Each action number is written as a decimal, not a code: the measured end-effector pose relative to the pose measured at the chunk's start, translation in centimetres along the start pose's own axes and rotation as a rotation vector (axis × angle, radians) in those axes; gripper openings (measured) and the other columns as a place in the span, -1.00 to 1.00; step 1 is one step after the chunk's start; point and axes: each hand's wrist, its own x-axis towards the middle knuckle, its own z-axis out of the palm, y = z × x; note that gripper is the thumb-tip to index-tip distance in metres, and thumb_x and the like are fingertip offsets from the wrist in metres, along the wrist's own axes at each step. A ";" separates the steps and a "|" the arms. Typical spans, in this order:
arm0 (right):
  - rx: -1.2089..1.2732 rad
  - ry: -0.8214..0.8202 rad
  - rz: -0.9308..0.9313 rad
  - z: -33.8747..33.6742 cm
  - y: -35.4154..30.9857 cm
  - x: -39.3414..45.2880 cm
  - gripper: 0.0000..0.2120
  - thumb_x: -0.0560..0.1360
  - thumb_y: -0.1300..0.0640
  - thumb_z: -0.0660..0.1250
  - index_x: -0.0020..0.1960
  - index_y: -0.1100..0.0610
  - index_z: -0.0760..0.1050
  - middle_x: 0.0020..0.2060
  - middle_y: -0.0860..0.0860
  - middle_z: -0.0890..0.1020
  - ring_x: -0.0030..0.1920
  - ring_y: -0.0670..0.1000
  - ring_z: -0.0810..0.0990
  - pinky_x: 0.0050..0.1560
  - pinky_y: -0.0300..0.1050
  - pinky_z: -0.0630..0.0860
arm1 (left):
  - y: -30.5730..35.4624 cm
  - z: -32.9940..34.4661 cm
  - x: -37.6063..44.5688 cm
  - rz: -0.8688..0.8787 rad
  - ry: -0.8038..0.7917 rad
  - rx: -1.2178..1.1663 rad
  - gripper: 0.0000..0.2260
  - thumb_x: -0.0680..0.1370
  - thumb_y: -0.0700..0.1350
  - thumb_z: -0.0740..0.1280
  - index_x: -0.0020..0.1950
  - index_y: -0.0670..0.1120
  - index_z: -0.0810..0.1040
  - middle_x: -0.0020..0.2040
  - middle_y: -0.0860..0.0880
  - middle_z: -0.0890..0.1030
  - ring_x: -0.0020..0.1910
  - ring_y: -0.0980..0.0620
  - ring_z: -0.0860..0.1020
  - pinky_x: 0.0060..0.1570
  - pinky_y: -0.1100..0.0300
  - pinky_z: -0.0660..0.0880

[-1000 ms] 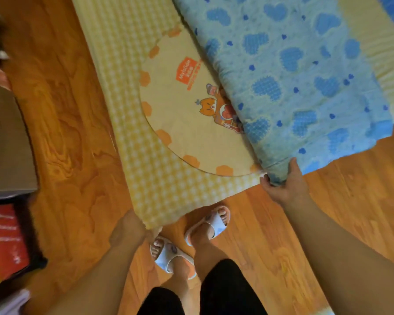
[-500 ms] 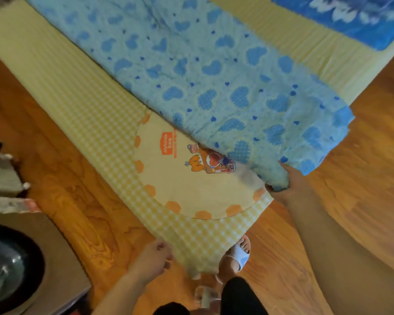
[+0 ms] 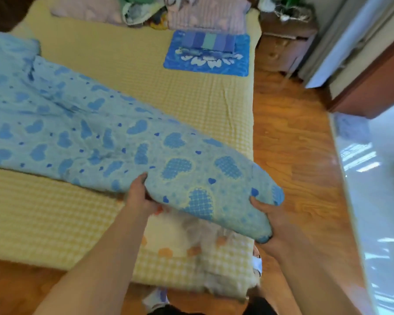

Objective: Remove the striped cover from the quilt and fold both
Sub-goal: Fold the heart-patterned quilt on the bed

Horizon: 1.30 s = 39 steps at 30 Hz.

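both my left hand (image 3: 138, 196) and right hand (image 3: 267, 214) clamp the pale blue heart-print quilt's (image 3: 100, 137) near end; striped folded cover (image 3: 208, 42) looks done, quilt folding remains.

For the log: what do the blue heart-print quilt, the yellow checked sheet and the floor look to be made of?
Quilt: soft padded fabric, probably cotton, matte; it sags and creases between the left hand and right hand. Sheet: woven or waffle-textured cloth, matte, with a fine raised check. Floor: wood or wood-look laminate, glossy, with visible grain.

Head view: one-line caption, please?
Both hands, left hand and right hand, lift the blue heart-print quilt off the yellow bed.
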 end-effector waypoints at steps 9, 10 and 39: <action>-0.017 -0.042 -0.239 -2.4 3.8 -8.7 -0.51 0.33 0.17 0.54 0.25 0.17 0.58 0.13 0.17 0.67 0.10 0.24 0.67 -0.09 0.19 0.63 | -5.0 -7.9 -9.8 0.221 0.408 0.170 -0.65 0.51 -0.21 0.37 0.30 -0.12 0.57 -0.07 -0.20 0.69 -0.56 0.07 0.49 -0.58 0.25 0.42; -0.046 -0.011 -0.223 -3.6 4.6 -9.1 -0.54 0.31 0.19 0.54 0.20 0.18 0.61 0.10 0.18 0.68 0.06 0.24 0.68 -0.11 0.17 0.63 | -7.3 -9.8 -9.8 0.159 0.446 0.222 -0.65 0.55 -0.18 0.37 0.34 -0.19 0.52 -0.18 -0.21 0.62 -0.58 0.05 0.42 -0.58 0.25 0.39; -0.261 0.371 -0.096 -13.6 8.4 -6.0 -0.89 0.59 0.27 0.26 -0.04 0.30 0.52 -0.30 0.18 0.65 -0.43 -0.04 0.66 -0.44 -0.18 0.59 | -11.9 -12.5 -14.4 -0.189 0.095 0.572 -0.90 0.61 -0.23 0.30 0.11 -0.21 0.51 -0.20 -0.16 0.58 -0.27 -0.10 0.59 -0.36 0.12 0.55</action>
